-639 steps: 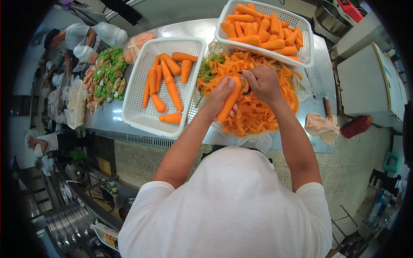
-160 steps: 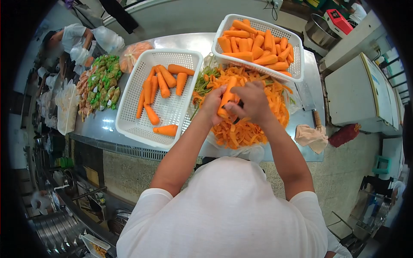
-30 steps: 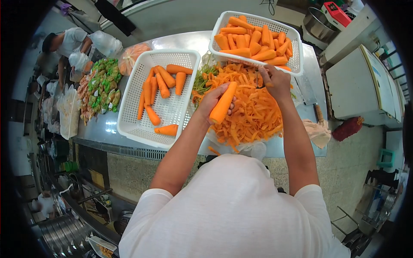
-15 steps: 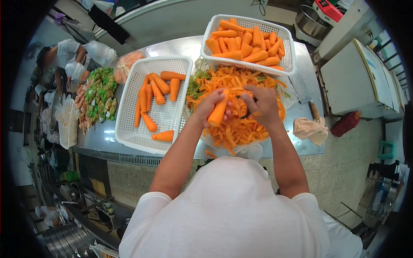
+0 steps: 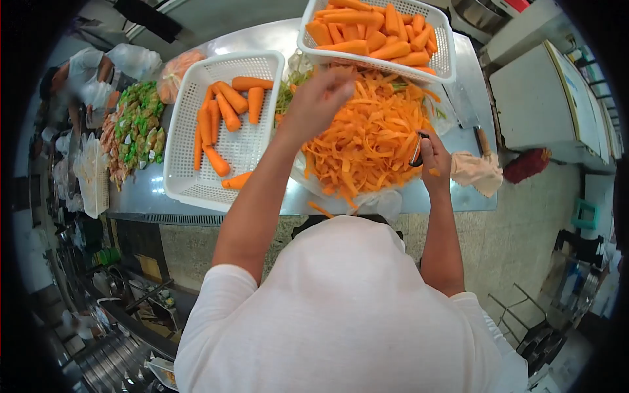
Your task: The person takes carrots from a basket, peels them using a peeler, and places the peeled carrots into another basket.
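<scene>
My left hand (image 5: 320, 105) is slightly blurred above the peelings, just below the near rim of the upper white basket (image 5: 419, 73). Its thumb and fingers are apart, with no carrot visible in them. My right hand (image 5: 435, 160) grips a black-handled peeler (image 5: 416, 152) at the right side of a big heap of orange carrot peelings (image 5: 370, 141). Peeled-looking carrots (image 5: 393, 49) fill the upper basket. In the left white basket (image 5: 175, 154), several more carrots (image 5: 229, 98) lie loosely.
On the metal table (image 5: 295, 193), a knife (image 5: 483, 139) and a beige cloth (image 5: 475, 171) lie at the right. Green and orange bundles (image 5: 137, 124) are at the left, near another person (image 5: 85, 69). A plastic bag (image 5: 380, 204) edges the peelings.
The carrot has left my left hand, which has moved up toward the upper basket. My right hand has moved right and down with the peeler. The camera view has shifted, so the table appears higher.
</scene>
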Tool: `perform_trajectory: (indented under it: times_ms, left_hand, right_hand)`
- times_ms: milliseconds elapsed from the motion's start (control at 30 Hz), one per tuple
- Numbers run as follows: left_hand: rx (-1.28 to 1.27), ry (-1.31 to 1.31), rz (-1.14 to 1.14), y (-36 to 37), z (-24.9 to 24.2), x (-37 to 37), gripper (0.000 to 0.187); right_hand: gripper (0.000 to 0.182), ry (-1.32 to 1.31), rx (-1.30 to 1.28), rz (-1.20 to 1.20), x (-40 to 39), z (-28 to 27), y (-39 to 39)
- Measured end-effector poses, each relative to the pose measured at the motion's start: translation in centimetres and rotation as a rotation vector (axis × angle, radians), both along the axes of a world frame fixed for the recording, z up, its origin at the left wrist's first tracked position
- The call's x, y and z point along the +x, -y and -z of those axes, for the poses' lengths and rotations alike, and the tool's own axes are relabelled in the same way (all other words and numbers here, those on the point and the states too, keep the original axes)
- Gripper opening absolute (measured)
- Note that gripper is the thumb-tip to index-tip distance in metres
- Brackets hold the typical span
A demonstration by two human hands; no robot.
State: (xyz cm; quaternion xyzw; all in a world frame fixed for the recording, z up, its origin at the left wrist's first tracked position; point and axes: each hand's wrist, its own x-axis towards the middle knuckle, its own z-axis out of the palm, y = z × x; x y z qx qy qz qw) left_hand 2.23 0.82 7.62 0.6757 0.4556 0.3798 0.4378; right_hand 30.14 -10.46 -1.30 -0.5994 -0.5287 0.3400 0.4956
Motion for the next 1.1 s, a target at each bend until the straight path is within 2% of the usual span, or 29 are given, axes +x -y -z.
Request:
perform_trajectory:
  times_ms: [100,233,300,367,500,533,600,633,667,700,733,767,800,867,900,933,1000,1067,1100]
  left_hand:
    - [0.108,-0.38,0.214,6.6,3.9,-4.2,0.019]
    - [-0.025,-0.461,0.405,14.7,9.4,-7.7,0.019]
    - [-0.027,-0.525,0.465,15.7,11.7,-8.3,0.019]
    - [0.164,-0.55,0.427,16.5,13.9,-8.8,0.017]
    - [0.229,-0.613,0.53,16.1,15.7,-9.9,0.014]
    - [0.243,-0.593,0.516,16.0,15.9,-10.0,0.013]
    - [0.254,-0.564,0.517,16.1,16.0,-10.0,0.012]
    - [0.193,-0.522,0.478,16.0,15.9,-9.9,0.009]
    - [0.137,-0.485,0.434,15.5,15.7,-9.7,0.009]
    - [0.148,-0.487,0.434,15.0,14.6,-9.3,0.009]
    - [0.105,-0.39,0.294,14.4,12.4,-8.7,0.013]
    - [0.059,-0.29,0.151,14.2,11.0,-7.9,0.018]
    - [0.062,-0.289,0.137,13.8,10.6,-7.1,0.018]
    - [0.337,-0.273,0.06,11.1,10.0,-5.4,0.026]
    - [0.453,-0.275,0.047,9.9,9.3,-4.2,0.021]
    - [0.458,-0.285,0.046,8.6,9.2,-3.3,0.021]
    - [0.615,-0.47,0.02,5.9,9.4,-1.3,0.015]
    - [0.595,-0.474,-0.058,2.6,10.2,0.0,0.013]
    - [0.607,-0.474,-0.049,1.0,10.3,0.5,0.013]
  right_hand:
    - [0.051,0.083,-0.037,-0.005,0.9,0.2,1.5]
    - [0.056,0.074,-0.084,0.008,-0.2,1.5,3.3]
    - [0.057,0.075,-0.107,0.016,-1.3,2.0,4.4]
    - [0.06,0.073,-0.095,0.021,-2.4,3.2,5.3]
    - [0.059,0.118,-0.126,0.105,-5.3,2.7,5.2]
    - [0.059,0.122,-0.123,0.117,-5.8,2.7,4.6]
    - [0.063,0.365,-0.073,0.142,-6.3,2.7,3.6]
    - [0.065,0.485,-0.045,0.15,-6.5,2.7,3.1]
    - [0.065,0.485,-0.038,0.157,-6.7,2.7,2.5]
    - [0.068,0.609,0.027,0.095,-7.1,2.6,1.7]
    - [0.071,0.732,0.093,0.031,-7.3,2.6,0.8]
    - [0.074,0.739,0.15,0.005,-7.6,3.4,-0.3]
    - [0.074,0.739,0.159,-0.005,-8.0,3.3,-1.1]
    - [0.076,0.86,0.146,-0.008,-8.6,3.2,-3.1]
    - [0.075,0.845,0.156,-0.012,-8.5,3.4,-4.5]
    - [0.075,0.835,0.164,-0.011,-8.4,3.2,-5.6]
    - [0.073,0.803,0.064,-0.059,-7.7,2.4,-7.6]
    - [0.069,0.791,-0.006,-0.065,-6.9,0.2,-8.8]
    - [0.068,0.7,-0.157,-0.174,-6.3,-1.5,-9.3]
